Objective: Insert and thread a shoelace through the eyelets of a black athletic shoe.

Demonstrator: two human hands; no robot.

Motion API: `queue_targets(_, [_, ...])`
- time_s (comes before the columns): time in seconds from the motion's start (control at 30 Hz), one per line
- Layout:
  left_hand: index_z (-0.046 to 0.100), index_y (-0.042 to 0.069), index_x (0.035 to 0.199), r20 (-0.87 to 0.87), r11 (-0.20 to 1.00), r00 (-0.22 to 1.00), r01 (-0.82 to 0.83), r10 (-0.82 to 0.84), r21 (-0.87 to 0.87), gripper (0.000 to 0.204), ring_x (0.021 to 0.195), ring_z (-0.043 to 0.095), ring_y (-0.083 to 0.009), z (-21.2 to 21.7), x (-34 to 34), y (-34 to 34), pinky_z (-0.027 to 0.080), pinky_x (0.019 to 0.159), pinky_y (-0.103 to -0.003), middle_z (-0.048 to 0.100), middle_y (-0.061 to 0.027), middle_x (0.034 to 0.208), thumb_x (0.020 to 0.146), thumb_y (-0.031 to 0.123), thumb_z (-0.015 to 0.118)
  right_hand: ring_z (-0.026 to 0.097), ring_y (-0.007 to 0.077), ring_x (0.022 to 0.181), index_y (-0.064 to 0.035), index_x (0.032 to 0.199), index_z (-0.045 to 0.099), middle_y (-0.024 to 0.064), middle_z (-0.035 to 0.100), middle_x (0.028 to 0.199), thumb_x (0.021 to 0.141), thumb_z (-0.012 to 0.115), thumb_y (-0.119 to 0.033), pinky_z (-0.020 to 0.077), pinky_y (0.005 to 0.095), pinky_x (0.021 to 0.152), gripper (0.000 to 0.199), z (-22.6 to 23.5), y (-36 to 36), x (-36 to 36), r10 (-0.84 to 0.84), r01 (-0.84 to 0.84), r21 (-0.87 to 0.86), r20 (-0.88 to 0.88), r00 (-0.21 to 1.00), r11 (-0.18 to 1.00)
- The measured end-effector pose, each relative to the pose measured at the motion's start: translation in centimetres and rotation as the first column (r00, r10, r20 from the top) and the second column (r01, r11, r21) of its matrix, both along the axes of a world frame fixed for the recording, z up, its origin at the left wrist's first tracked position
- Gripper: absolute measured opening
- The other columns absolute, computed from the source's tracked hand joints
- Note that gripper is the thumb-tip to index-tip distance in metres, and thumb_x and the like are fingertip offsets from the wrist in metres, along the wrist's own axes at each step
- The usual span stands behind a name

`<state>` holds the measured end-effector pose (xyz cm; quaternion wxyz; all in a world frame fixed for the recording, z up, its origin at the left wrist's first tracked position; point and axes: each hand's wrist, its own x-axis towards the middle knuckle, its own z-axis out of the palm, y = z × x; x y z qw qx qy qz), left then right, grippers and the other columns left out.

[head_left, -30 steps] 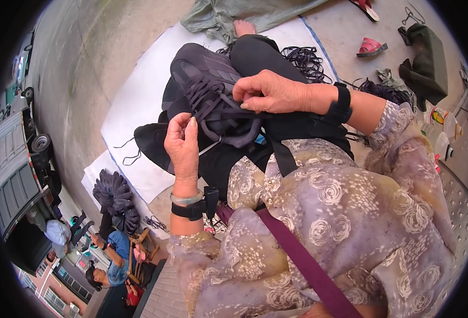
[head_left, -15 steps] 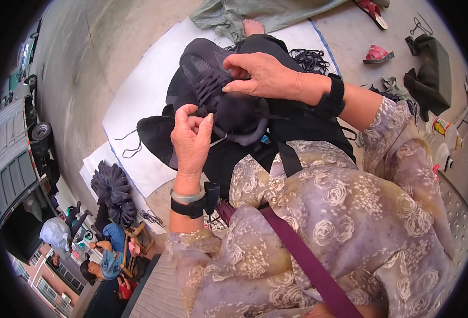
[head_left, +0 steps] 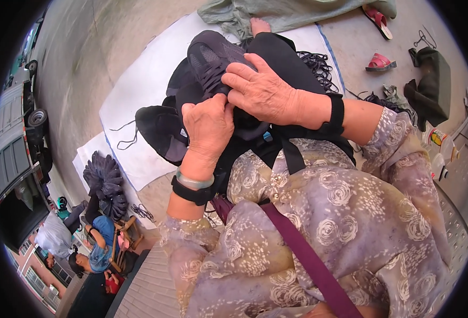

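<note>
A dark grey sports shoe point(head_left: 210, 55) rests on my lap, toe pointing away from me. My right hand point(head_left: 263, 90) lies over the shoe's lacing area, fingers curled onto it. My left hand point(head_left: 207, 124) is closed just below, thumb and fingers pinching at the shoe's opening where the black lace sits. Both wrists carry black bands; the left also has a pale green bangle. Another dark shoe upper point(head_left: 159, 132) lies by my left knee.
White sheets point(head_left: 138, 90) cover the concrete ground. A stack of dark shoe uppers point(head_left: 104, 183) stands at the left, loose black laces point(head_left: 318, 63) at the right. Red sandals point(head_left: 379, 61) and a dark bag point(head_left: 430, 85) lie far right. Another person point(head_left: 93, 246) sits lower left.
Both hands have drawn closer together on the shoe. My left hand moved up from the loose lace to the shoe's opening, and my right hand now covers the lacing.
</note>
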<state>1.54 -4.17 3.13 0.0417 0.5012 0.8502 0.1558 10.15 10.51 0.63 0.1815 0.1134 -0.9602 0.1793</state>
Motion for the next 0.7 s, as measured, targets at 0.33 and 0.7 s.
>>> queue_targets(0.33, [0.053,0.004,0.07,0.351,0.978,0.937,-0.075,0.002,0.195,0.009,0.07,0.053,-0.0241,0.5,-1.8,-3.2,0.037,0.065,-0.033,0.058,-0.0069,0.076,0.076,0.006,0.059,0.046,0.0283,0.106,-0.0008,0.086,0.057,0.0111,0.053,0.103,0.076,0.061,-0.015,0.0345,0.04,0.09,0.018,0.6,2.9,0.8,-0.094,0.165,-0.414,0.187,0.978,0.895])
queue_targets(0.7, [0.058,0.0,0.088,0.83,0.867,0.537,-0.474,0.149,0.152,0.01,0.094,0.05,-0.0133,-0.8,-3.0,-7.8,0.039,0.082,-0.024,0.051,-0.0078,0.113,0.084,0.008,0.057,0.047,0.009,0.077,-0.0064,0.077,0.047,0.0009,0.054,0.087,0.089,0.055,-0.018,0.038,0.0228,0.073,0.019,-0.6,7.9,2.6,0.194,0.347,-0.829,0.464,0.864,0.438])
